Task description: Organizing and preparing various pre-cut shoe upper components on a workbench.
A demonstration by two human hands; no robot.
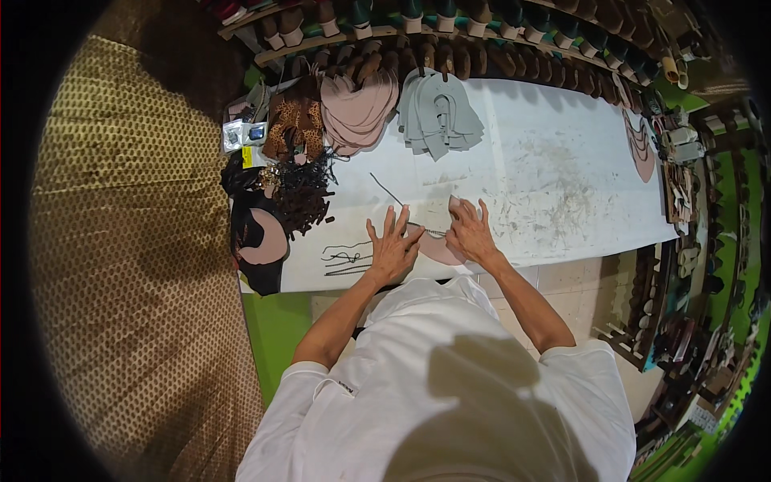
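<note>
A curved pink shoe-upper piece (438,251) lies at the near edge of the white-topped table, between my hands. Along its inner curve runs a dark beaded-looking trim, and a thin dark strip (387,189) extends from my left fingers toward the far left. My left hand (392,247) rests with fingers spread, its fingertips at the trim and the piece's left end. On the right side of the piece, my right hand (472,234) has its thumb by the trim. A small pale thing shows at its bent fingertips, too small to make out.
Loose dark strips (347,259) lie left of my left hand. Farther left are a pink cut piece (265,238) on black material and a pile of brown bits (303,207). Leopard-print, pink (360,112) and grey cut pieces (440,116) stand along the back, beneath shoe racks.
</note>
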